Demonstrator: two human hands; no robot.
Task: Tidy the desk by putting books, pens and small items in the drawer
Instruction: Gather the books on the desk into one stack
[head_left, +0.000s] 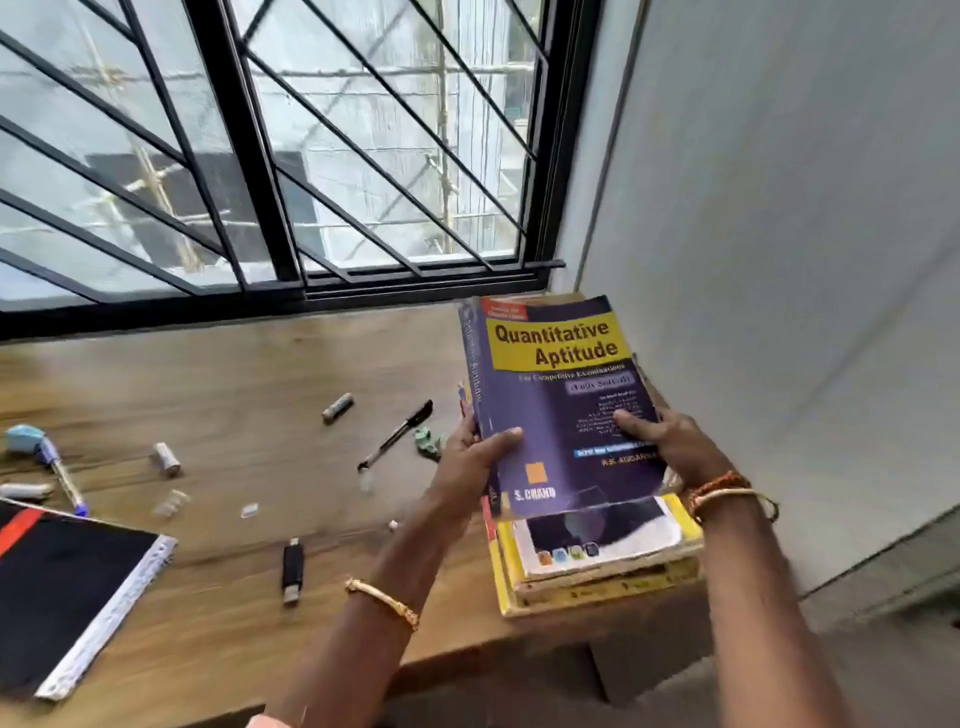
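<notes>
Both hands (470, 457) (670, 441) clamp fingers on a thick glossy purple book (561, 400) above stacked books (597, 561)

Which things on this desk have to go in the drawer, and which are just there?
For the drawer:
purple book, held by left hand and right hand
book stack
black pen
blue marker
USB stick
black notebook

Just there:
window grille
wall
desk

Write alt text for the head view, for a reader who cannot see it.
Both hands, left hand and right hand, grip a purple book titled Quantitative Aptitude above a stack of books at a wooden desk. A black pen, USB stick and black folder lie scattered to the left.
</notes>
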